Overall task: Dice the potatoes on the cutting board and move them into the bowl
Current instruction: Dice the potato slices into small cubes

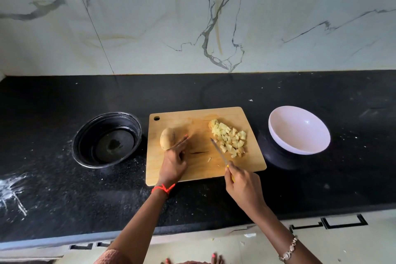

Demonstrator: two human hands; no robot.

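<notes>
Left hand: fingers are held straight, tips laid against the whole potato; nothing is gripped.
Right hand: curled round the knife; the yellow handle is mostly hidden in the fist, and the blade is angled toward the diced potato.
Whole potato: laid on the left of the cutting board, its near end partly covered by fingers.
Diced potato: heaped on the board's right half.
White bowl: set on the table, right of the board.
Black bowl: left of the board; contents hard to make out.

Red thread on left wrist, link bracelet on right, pinkish knit sleeve, orange nails
</notes>
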